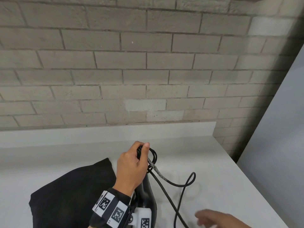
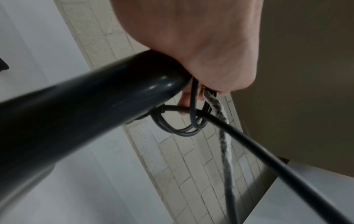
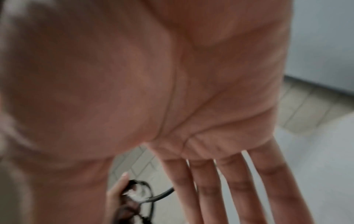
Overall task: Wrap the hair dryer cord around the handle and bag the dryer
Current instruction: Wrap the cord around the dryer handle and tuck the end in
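My left hand grips the far end of the black hair dryer handle together with several loops of black cord. The left wrist view shows the glossy handle under my palm, with the cord loops hanging from the fingers. The loose cord trails right across the white counter in one big loop. My right hand hovers blurred at the lower right, fingers straight and spread, holding nothing. A black fabric bag lies flat to the left of the dryer.
The white counter meets a grey brick wall at the back and ends at an edge on the right. A pale panel stands beyond that edge.
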The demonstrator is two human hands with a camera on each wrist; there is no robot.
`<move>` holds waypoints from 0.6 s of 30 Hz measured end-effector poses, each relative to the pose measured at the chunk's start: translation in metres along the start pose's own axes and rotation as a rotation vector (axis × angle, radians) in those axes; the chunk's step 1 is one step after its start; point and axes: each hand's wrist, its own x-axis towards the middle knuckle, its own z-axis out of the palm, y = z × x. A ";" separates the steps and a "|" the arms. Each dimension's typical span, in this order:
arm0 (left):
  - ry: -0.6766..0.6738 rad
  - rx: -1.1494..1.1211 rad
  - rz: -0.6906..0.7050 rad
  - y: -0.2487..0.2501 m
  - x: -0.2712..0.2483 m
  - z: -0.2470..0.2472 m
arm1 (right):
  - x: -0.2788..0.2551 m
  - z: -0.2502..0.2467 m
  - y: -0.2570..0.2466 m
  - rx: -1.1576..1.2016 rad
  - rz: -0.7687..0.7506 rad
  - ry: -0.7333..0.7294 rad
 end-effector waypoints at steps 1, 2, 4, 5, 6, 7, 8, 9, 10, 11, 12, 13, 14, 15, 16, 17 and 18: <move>-0.004 0.013 0.001 0.001 0.000 0.000 | -0.007 0.003 -0.002 0.047 -0.013 -0.117; -0.007 0.028 0.002 0.002 0.000 0.001 | -0.012 0.010 -0.021 -0.035 -0.008 -0.126; -0.009 0.056 0.009 0.004 0.000 0.003 | -0.006 0.040 -0.034 -0.109 -0.202 -0.155; -0.012 0.066 0.016 0.004 0.001 0.004 | -0.006 0.053 -0.042 -0.087 -0.256 -0.157; -0.016 0.073 0.024 0.005 0.001 0.005 | -0.006 0.062 -0.050 -0.055 -0.260 -0.141; -0.021 0.079 0.031 0.005 0.001 0.006 | -0.002 0.068 -0.052 -0.043 -0.250 -0.138; -0.025 0.083 0.038 0.005 0.002 0.006 | -0.001 0.077 -0.058 -0.066 -0.250 -0.137; -0.026 0.084 0.043 0.005 0.002 0.006 | 0.001 0.083 -0.058 -0.098 -0.264 -0.145; -0.023 0.082 0.045 0.005 0.002 0.006 | 0.002 0.084 -0.059 -0.102 -0.269 -0.152; -0.018 0.079 0.045 0.005 0.002 0.005 | 0.001 0.084 -0.060 -0.092 -0.284 -0.167; -0.013 0.077 0.046 0.005 0.002 0.005 | 0.000 0.082 -0.059 -0.080 -0.290 -0.188; -0.009 0.079 0.048 0.004 0.002 0.005 | 0.000 0.081 -0.058 -0.069 -0.292 -0.205; -0.008 0.086 0.052 0.004 0.002 0.006 | -0.002 0.080 -0.058 -0.054 -0.292 -0.217; -0.011 0.097 0.058 0.004 0.002 0.008 | -0.003 0.081 -0.057 -0.039 -0.298 -0.221; -0.015 0.106 0.066 0.005 0.002 0.009 | -0.004 0.083 -0.057 -0.023 -0.314 -0.217; -0.018 0.110 0.073 0.006 0.002 0.011 | -0.005 0.084 -0.057 -0.017 -0.332 -0.217; -0.018 0.111 0.079 0.007 0.002 0.012 | -0.005 0.086 -0.056 -0.001 -0.360 -0.209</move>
